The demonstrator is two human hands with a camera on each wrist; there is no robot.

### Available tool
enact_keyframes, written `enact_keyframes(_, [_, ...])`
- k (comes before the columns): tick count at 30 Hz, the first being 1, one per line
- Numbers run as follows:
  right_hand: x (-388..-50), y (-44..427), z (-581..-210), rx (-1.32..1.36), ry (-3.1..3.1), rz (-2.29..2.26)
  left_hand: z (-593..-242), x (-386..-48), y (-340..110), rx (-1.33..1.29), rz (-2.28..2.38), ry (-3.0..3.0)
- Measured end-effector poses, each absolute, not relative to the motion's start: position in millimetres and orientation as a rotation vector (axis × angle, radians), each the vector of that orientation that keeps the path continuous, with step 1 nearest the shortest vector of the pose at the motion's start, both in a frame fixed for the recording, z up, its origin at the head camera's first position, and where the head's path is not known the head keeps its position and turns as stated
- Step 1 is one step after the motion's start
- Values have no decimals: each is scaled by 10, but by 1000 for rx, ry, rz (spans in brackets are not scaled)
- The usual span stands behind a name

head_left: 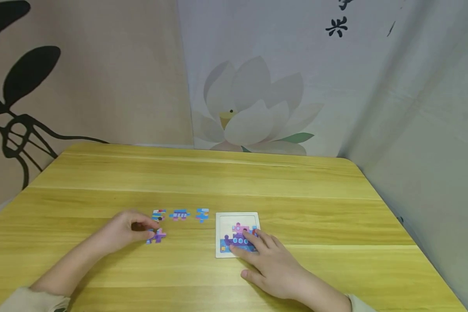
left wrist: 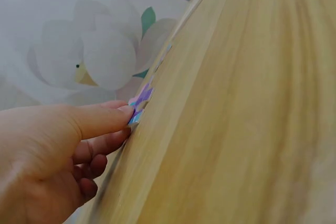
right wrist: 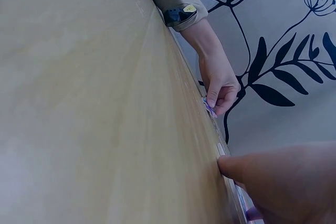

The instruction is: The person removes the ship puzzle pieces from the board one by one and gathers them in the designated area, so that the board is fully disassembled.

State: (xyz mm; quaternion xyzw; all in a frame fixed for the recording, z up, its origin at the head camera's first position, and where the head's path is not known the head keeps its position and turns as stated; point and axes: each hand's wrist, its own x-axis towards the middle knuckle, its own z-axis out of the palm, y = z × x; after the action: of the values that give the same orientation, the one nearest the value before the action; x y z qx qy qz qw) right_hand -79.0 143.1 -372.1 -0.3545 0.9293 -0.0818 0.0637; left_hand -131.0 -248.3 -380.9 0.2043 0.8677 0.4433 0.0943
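1. The left hand (head_left: 126, 232), at the left of the table, pinches a small purple, pink and blue jigsaw piece (head_left: 158, 236) between thumb and fingers; whether the piece touches the tabletop is hard to tell.
2. The right hand (head_left: 274, 264) is spread, gripping nothing, its fingertips resting on the right and near part of a white square puzzle tray (head_left: 226, 224). Its thumb lies just off the tray's near edge.
3. The tray lies flat, to the right of the pinched piece and well apart from it. Joined pieces inside form part of a purple ship (head_left: 238, 242) on blue, with a pink part above; fingers cover some of it. The tray's far and left parts show bare white.
4. Three loose pieces form a row left of the tray: a multicoloured striped piece (head_left: 158, 215) just beyond the pinched one, a blue and purple piece (head_left: 180, 214) in the middle, and a blue and white piece (head_left: 202, 215) at the right.
5. All this sits on a yellowish wood-grain table (head_left: 296, 182). Beyond it hangs a pale backdrop (head_left: 374, 86) printed with a large white lotus (head_left: 253, 104).
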Motion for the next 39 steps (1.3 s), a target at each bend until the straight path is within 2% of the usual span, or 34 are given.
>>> enact_keyframes(10, [-786, 1426, -3711, -1067, 2807, -257, -3805, -1266, -2479, 841, 1075, 2803])
enact_keyframes(39, [-763, 1432, -3728, -942, 2782, -329, -3848, -1309, -2499, 893, 1239, 2698])
